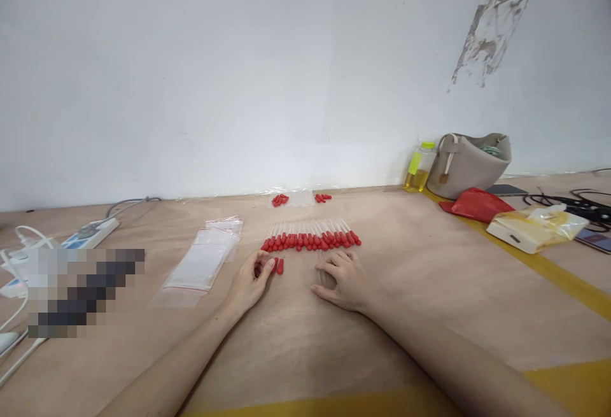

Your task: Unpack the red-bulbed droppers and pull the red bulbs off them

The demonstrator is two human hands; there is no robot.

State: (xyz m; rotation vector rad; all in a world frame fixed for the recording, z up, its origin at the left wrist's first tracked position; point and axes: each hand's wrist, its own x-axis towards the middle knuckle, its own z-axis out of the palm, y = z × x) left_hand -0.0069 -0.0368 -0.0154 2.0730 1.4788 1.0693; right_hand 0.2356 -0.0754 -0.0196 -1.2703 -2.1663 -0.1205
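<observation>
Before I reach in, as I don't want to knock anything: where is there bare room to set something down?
Widest: brown table between the right hand and the diagonal yellow tape strip. Another: between both forearms. Crowded: around the left hand and the row of clear red-bulbed tubes, and far left, by the white power strip.

1. Place: small packing or assembly workspace, apparently a workshop; exact kind uncertain.
2. Worktop (405, 328), brown-surfaced, marked with yellow tape (577, 380), against a plain white wall (238, 86) with a peeled patch (487, 44).
3. Red-bulbed droppers (310, 240), laid in a row; clear zip bags (195, 261), overlapping.
4. Power strip (93, 232), with cables; grey-beige bag (470, 165), by the wall.
</observation>
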